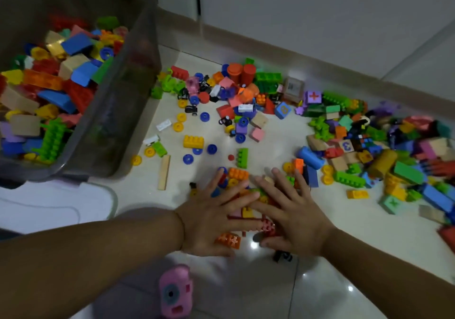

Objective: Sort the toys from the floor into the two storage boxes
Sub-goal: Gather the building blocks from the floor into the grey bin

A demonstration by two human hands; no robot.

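Observation:
Both my hands lie flat, fingers spread, over a small heap of bricks on the floor in front of me. My left hand (pixel 211 217) covers orange and blue pieces; an orange brick (pixel 227 240) shows under its palm. My right hand (pixel 293 217) sits beside it, fingertips crossing the left's, with a red studded brick (pixel 268 226) and a yellow piece (pixel 247 212) visible between them. A grey translucent storage box (pixel 138 77), nearly full of bricks, stands at the left. Only this one box is plainly in view.
Loose bricks and wheels are scattered across the pale tiled floor: a yellow brick (pixel 193 141), a green brick (pixel 242 157), a wooden stick (pixel 164 172). A dense pile (pixel 384 146) runs along the right. A pink toy camera (pixel 175 291) lies near my left forearm. A white lid (pixel 59 205) lies beside the box.

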